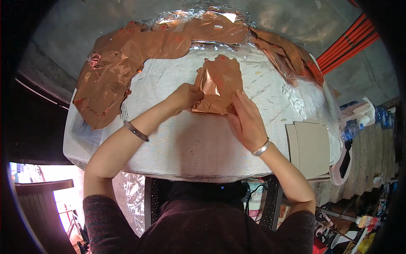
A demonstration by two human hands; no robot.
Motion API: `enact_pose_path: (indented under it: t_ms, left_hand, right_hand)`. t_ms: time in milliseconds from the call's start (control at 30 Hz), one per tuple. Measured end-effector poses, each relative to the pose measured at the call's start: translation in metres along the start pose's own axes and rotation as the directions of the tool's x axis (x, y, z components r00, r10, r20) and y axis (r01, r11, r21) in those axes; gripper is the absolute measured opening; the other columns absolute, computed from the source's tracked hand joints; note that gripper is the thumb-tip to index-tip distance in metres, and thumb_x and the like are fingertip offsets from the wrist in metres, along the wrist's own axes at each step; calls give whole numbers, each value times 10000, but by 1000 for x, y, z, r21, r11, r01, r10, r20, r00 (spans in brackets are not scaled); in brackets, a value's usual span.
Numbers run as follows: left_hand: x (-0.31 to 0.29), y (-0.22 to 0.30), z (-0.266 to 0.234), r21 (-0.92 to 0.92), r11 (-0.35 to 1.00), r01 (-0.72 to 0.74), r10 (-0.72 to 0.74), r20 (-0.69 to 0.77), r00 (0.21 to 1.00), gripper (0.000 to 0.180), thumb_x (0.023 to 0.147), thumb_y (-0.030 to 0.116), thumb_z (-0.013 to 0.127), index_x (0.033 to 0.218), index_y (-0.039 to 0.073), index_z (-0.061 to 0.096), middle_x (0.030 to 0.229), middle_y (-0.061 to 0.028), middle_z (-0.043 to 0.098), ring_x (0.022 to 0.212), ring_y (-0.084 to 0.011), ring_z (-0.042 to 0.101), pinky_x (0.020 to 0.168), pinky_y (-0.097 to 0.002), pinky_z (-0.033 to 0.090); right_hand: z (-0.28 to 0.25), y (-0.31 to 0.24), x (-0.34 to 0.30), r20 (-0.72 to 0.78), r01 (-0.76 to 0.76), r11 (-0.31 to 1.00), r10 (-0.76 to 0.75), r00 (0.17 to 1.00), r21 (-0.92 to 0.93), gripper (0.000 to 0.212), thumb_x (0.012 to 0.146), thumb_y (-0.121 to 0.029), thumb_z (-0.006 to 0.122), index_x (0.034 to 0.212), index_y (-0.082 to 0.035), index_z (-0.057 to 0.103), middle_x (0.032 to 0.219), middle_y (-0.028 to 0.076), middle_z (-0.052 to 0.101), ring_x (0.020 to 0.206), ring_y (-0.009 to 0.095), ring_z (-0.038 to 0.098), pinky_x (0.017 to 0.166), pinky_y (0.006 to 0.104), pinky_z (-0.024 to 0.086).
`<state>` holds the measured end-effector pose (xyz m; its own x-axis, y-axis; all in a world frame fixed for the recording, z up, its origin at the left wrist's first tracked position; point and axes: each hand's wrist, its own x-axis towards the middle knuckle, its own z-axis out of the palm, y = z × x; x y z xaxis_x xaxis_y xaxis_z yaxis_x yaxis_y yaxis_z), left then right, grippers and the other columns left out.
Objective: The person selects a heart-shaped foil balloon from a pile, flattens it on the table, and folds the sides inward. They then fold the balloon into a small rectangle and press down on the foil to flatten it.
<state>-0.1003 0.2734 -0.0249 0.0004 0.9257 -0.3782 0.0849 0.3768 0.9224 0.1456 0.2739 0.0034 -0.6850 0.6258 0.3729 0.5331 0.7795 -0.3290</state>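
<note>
A folded copper-coloured foil balloon (pixel 226 80) lies on the white-covered table in front of me, its scalloped end pointing away. My left hand (pixel 187 97) is closed on its near left edge, with thumb and fingers pinching the foil. Along the right edge rests my right hand (pixel 247 116), its fingers stretched out and pressed against the foil. The underside of the foil and part of the right thumb are hidden.
More flat copper foil balloons (pixel 112 80) lie at the left. Others in clear wrap (pixel 215 29) line the far edge, with a further pile (pixel 287 53) at far right. Grey-beige cards (pixel 311 148) sit at the near right, beside clear plastic (pixel 311 97). Orange-red tubes (pixel 349 42) stand beyond.
</note>
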Motion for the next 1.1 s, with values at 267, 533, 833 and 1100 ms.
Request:
enact_pose_path:
  t_ms: [267, 533, 833, 1100]
  left_hand:
    - [-3, 10, 4, -86, 991, 106, -112, -65, 992, 168, 877, 82, 553, 750, -21, 593, 647, -76, 574, 528, -153, 543, 432, -290, 428]
    - [6, 12, 7, 34, 993, 111, -109, -73, 991, 235, 946, 138, 509, 745, 34, 573, 598, -47, 536, 486, -127, 486, 421, -274, 354]
    - [0, 21, 15, 110, 989, 103, -85, -155, 984, 235, 946, 154, 482, 751, 36, 536, 589, -55, 511, 469, -142, 481, 407, -292, 359]
    - [0, 18, 13, 58, 996, 64, -57, -128, 990, 235, 945, 170, 477, 757, 32, 509, 607, -45, 502, 474, -137, 467, 406, -287, 366]
  right_hand:
    - [2, 1, 4, 167, -14, 993, 34, 985, -117, 551, 894, -208, 561, 1360, 28, 386, 1458, 212, 336, 1366, 330, 312, 1109, 452, 252]
    - [6, 2, 8, 198, -31, 978, 73, 977, -206, 637, 913, -335, 538, 1397, 24, 331, 1476, 202, 310, 1395, 313, 258, 1126, 449, 213]
    - [16, 6, 13, 300, -81, 982, 131, 945, -172, 687, 919, -378, 516, 1427, 17, 273, 1505, 204, 243, 1412, 326, 210, 1131, 462, 188]
    - [26, 9, 20, 316, -133, 972, 189, 930, -192, 700, 924, -426, 484, 1437, -3, 264, 1521, 191, 208, 1425, 318, 171, 1132, 473, 177]
